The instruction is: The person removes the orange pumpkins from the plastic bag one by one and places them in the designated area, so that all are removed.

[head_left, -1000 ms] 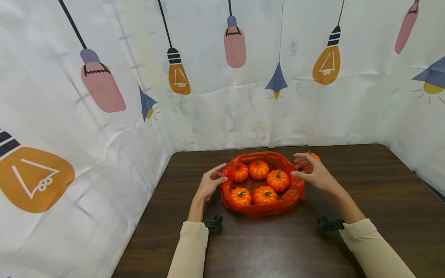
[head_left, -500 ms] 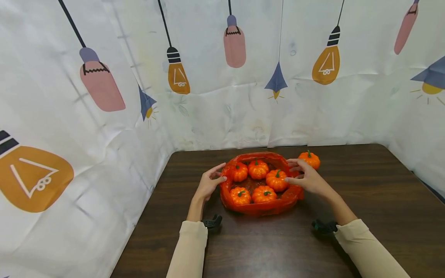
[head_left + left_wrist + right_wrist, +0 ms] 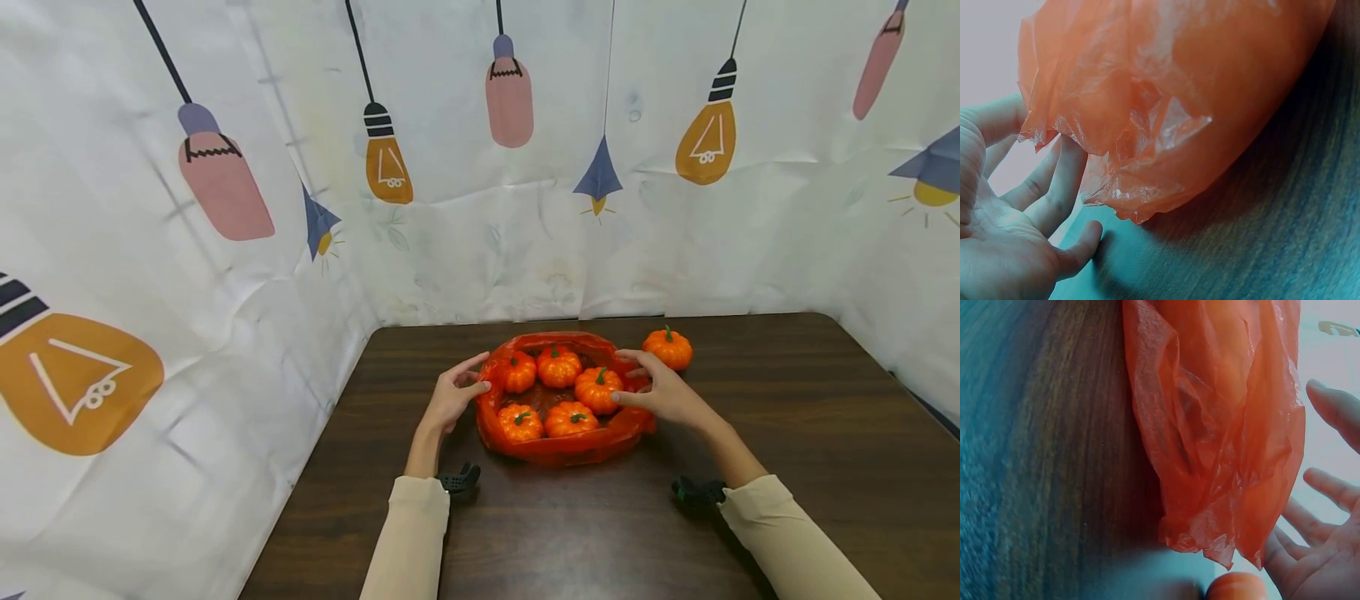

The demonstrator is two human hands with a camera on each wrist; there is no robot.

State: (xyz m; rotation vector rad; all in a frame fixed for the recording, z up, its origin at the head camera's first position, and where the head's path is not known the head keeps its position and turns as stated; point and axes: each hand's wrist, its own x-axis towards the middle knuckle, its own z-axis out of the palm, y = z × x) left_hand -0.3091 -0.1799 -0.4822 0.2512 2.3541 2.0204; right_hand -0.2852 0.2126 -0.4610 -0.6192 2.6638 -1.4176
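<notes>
An orange-red plastic bag (image 3: 566,452) lies with its mouth spread wide on the table, several small orange pumpkins (image 3: 558,367) inside it. At its left rim my left hand (image 3: 450,397) pinches the plastic, thumb over the edge. In the left wrist view, the left hand (image 3: 1016,219) has its thumb and some fingertips hidden behind the bag (image 3: 1229,81). Over the right rim is my right hand (image 3: 667,396), its thumb by the rightmost pumpkin (image 3: 597,390) in the bag. The right wrist view shows the right hand (image 3: 1322,550) with fingers spread beside the bag (image 3: 1210,437).
Another small pumpkin (image 3: 668,348) sits on the dark wooden table (image 3: 810,417), behind and right of the bag. Behind the table hangs a white cloth (image 3: 480,258) printed with lamps, which also covers the left side.
My right hand has left the lone pumpkin on the table and moved left to the bag's right rim. My left hand stays at the left rim.
</notes>
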